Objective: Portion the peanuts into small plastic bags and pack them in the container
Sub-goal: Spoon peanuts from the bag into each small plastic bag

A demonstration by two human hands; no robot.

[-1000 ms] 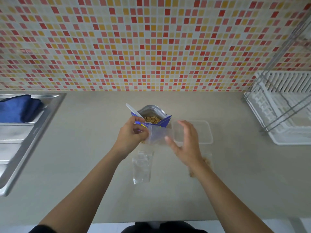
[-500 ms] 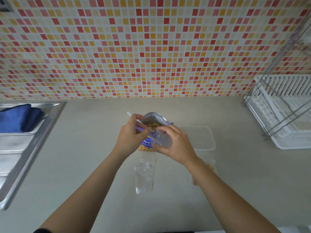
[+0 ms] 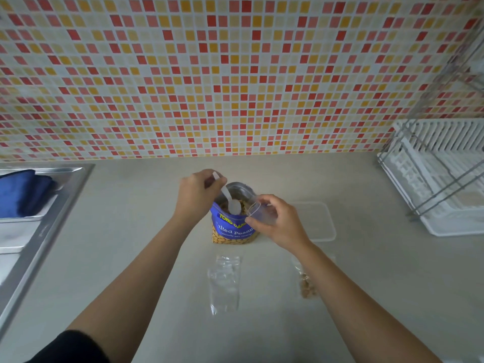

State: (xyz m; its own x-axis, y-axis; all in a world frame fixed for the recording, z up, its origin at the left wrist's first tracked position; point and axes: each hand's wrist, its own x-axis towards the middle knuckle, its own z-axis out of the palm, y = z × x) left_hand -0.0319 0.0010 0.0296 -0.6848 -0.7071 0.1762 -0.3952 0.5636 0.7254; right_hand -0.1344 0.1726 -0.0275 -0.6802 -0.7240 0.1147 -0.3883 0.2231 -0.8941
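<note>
Head view. A: Left hand (image 3: 197, 191) is up at the far left of the peanut bag (image 3: 231, 227), fingers curled round the handle of a white spoon (image 3: 230, 201). The spoon's bowl sits right in the bag's open mouth, among the nuts.

B: And the right hand (image 3: 279, 222) is at the bag's right lip, thumb and fingers pinching a small clear bag (image 3: 262, 212). Its mouth is held open beside the spoon. Whether plastic touches the rim, I can't tell.

A: That peanut bag stands upright mid-counter (image 3: 131, 258), blue front towards us, silver lining showing at the top.

B: Just to its right, the container (image 3: 320, 224), clear, shallow and rectangular, lies flat and partly behind the right hand. What's inside it, I can't make out.

A: Closer to us, empty bags (image 3: 224, 282) lie flat in front of the peanut bag. Off to the right there's a filled bag (image 3: 304, 285) with peanuts in it, half hidden by the right forearm.

B: Steel sink (image 3: 39, 231) far left with a blue cloth (image 3: 23, 192) in it. White dish rack (image 3: 440, 179) far right, against the tiled wall (image 3: 235, 74).
</note>
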